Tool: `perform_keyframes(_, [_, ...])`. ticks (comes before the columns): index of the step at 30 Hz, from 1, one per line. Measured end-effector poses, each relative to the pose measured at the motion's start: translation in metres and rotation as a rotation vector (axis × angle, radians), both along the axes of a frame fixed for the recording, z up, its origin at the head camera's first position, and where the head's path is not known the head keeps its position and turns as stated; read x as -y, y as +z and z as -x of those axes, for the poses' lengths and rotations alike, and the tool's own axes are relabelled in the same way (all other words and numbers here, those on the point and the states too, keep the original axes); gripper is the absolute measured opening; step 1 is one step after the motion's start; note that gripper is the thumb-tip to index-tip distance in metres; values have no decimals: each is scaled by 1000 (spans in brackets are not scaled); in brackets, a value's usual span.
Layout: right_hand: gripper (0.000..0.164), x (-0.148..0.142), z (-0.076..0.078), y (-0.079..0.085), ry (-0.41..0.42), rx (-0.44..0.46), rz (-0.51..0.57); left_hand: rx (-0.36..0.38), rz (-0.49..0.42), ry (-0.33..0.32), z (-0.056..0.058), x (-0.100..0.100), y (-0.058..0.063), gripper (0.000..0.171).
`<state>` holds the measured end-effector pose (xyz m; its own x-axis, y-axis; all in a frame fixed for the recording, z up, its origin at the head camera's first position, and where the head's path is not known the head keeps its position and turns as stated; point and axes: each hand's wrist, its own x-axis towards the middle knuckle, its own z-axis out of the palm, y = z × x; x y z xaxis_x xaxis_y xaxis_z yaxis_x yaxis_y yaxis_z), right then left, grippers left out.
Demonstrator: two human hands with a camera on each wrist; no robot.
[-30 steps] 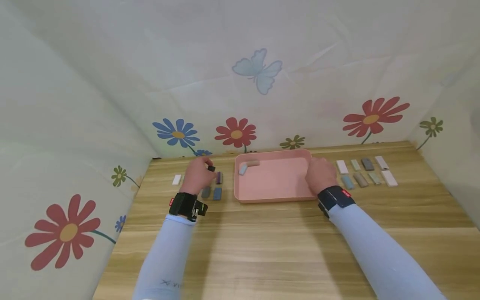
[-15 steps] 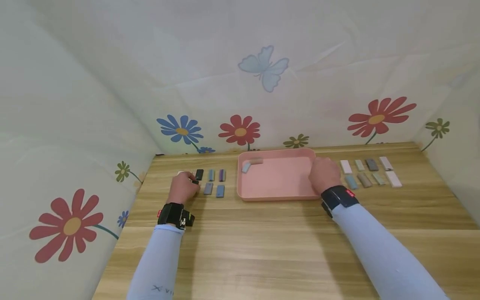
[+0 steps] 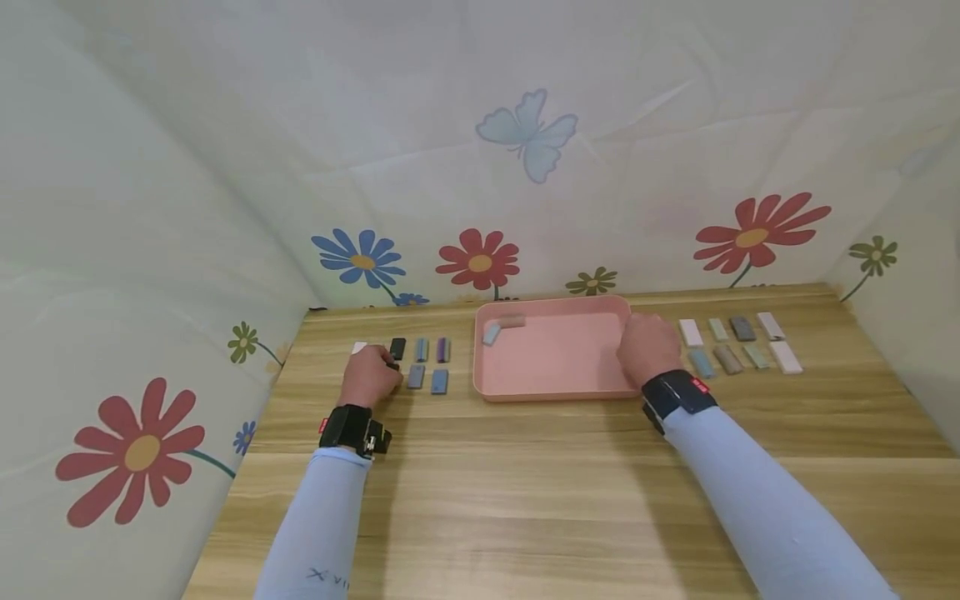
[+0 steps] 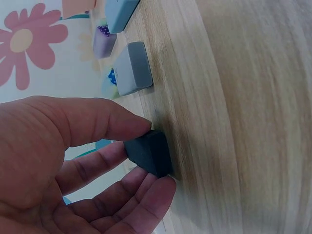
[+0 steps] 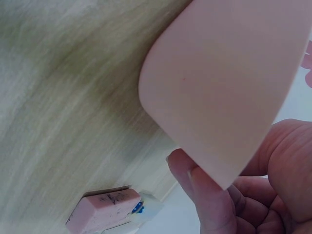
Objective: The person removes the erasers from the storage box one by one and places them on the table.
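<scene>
My left hand (image 3: 369, 377) pinches a black eraser (image 4: 150, 152) between thumb and fingers, low over the wooden table at the left group. Seen from the left wrist, the eraser stands close to the wood, with a grey eraser (image 4: 134, 68) just beyond the thumb. Another black eraser (image 3: 398, 348) lies right behind the hand. My right hand (image 3: 649, 348) grips the right rim of a shallow pink tray (image 3: 555, 397). From the right wrist, the thumb and fingers clasp the tray's wall (image 5: 209, 92). Inside the tray's back left corner lie a light blue eraser (image 3: 491, 334) and a brownish eraser (image 3: 512, 321).
Several erasers stand in two rows right of the tray, including a white eraser (image 3: 691, 332) and a dark grey eraser (image 3: 742, 328). On the left are a blue eraser (image 3: 439, 382), a purple-striped eraser (image 3: 443, 349) and a partly covered white eraser (image 3: 360, 347). A flower-printed wall (image 3: 420, 192) rises behind.
My left hand has moved left and toward the front with the black eraser, down near the table, uncovering erasers beside it. My right hand stays on the tray rim. The head view has shifted slightly.
</scene>
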<state>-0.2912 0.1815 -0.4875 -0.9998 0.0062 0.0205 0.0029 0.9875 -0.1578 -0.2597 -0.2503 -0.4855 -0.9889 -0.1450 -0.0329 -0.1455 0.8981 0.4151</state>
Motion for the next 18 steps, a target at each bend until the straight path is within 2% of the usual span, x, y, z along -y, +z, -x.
perform_keyframes(11, [21,-1,0,-3,-14,-11,29,11,16,0,0,-2,-1,24])
perform_keyframes(17, [21,-2,1,-1,-14,3,18,30,-3,24,-1,-6,6,10])
perform_keyframes(18, [21,-2,1,-1,-12,4,16,29,-3,33,-1,-7,8,12])
